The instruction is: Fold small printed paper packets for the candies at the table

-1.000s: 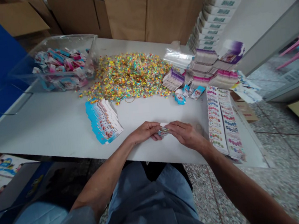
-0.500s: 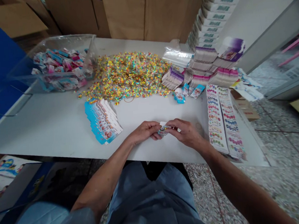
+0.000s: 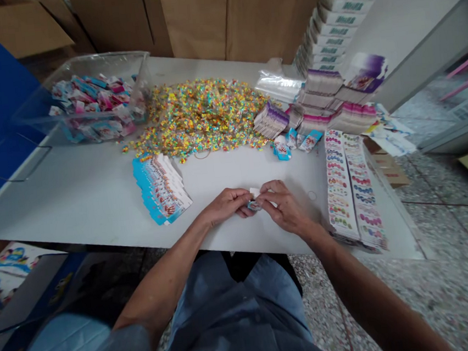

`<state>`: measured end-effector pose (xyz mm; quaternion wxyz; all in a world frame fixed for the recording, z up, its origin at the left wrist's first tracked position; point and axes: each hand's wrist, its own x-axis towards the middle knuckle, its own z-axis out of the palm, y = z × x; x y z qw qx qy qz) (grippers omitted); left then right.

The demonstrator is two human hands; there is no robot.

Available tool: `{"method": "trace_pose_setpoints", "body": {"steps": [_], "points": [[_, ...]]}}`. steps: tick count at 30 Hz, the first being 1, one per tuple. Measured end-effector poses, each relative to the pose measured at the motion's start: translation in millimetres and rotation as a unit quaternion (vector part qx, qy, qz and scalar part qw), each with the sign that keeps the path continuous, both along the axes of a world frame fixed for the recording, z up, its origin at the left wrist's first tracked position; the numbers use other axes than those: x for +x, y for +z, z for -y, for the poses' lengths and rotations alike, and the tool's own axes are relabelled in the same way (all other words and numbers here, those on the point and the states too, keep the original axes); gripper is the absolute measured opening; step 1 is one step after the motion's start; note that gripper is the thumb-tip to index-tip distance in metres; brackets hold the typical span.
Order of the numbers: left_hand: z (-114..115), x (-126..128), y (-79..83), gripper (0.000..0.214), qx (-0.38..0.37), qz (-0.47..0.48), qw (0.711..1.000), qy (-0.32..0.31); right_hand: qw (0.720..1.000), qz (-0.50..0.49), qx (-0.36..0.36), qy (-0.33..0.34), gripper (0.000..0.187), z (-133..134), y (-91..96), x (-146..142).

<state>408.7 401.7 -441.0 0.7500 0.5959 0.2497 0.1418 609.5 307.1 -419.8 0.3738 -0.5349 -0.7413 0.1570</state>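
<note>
Near the table's front edge, my left hand (image 3: pixel 233 202) is closed on a small printed card box (image 3: pixel 254 204) with a raised white flap. My right hand (image 3: pixel 279 204) pinches at the top of the same box from the other side. Its fingers cover much of the box, so anything inside is hidden. To the left lies a fanned stack of flat blue-and-white printed cartons (image 3: pixel 163 189). Beyond my hands, toward the right, sit a few small folded blue boxes (image 3: pixel 283 150).
A heap of small colourful wrapped pieces (image 3: pixel 207 117) spreads across the table's middle. A clear plastic bin (image 3: pixel 100 118) at back left holds filled-out little boxes. Sticker sheets (image 3: pixel 338 187) lie at right, below purple and pink card stacks (image 3: pixel 321 92). Cardboard boxes (image 3: pixel 196 22) stand behind.
My right hand has shifted slightly left, its fingers now over the top of the small box. The white flap stands more upright. My left hand stays nearly in place.
</note>
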Motion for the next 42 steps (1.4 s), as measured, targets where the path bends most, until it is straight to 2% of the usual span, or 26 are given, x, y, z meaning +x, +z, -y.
{"method": "trace_pose_setpoints", "body": {"steps": [3,5,8,10,13,17,21,27,34,39,42], "points": [[0,-2,1.7,0.051,-0.016,0.002,1.0,0.004,0.996,-0.074,-0.055,-0.023,0.019,1,-0.6,-5],[-2,-4,2.1,0.048,-0.044,0.012,0.999,0.003,0.978,-0.162,-0.103,-0.079,0.016,2,-3.2,-10],[-4,-7,1.3,0.046,-0.084,0.026,0.996,-0.003,0.921,-0.293,-0.176,-0.186,0.024,2,-7.0,-18],[-5,-8,0.7,0.046,-0.085,0.024,0.996,-0.009,0.881,-0.358,-0.213,-0.223,0.033,2,-7.7,-21],[-5,-8,0.5,0.048,-0.069,0.017,0.997,-0.018,0.855,-0.401,-0.241,-0.227,0.035,2,-6.0,-24],[-5,-4,1.7,0.052,-0.07,0.004,0.997,-0.014,0.835,-0.449,-0.264,-0.178,0.031,5,-5.1,-25],[-6,-2,4.0,0.05,-0.088,-0.004,0.996,0.002,0.832,-0.466,-0.25,-0.166,0.031,5,-8.7,-27],[-10,-9,5.5,0.044,-0.174,0.037,0.984,0.005,0.833,-0.459,-0.25,-0.181,0.031,4,-12.3,-28],[-9,-6,5.0,0.056,-0.132,0.001,0.991,0.013,0.833,-0.456,-0.255,-0.184,0.031,3,-9.3,-29],[-7,0,5.9,0.053,-0.11,-0.025,0.993,0.031,0.828,-0.466,-0.257,-0.176,0.033,3,-10.2,-28],[-5,3,8.8,0.052,-0.107,-0.04,0.992,0.049,0.812,-0.503,-0.259,-0.143,0.038,6,-11.6,-22]]}}
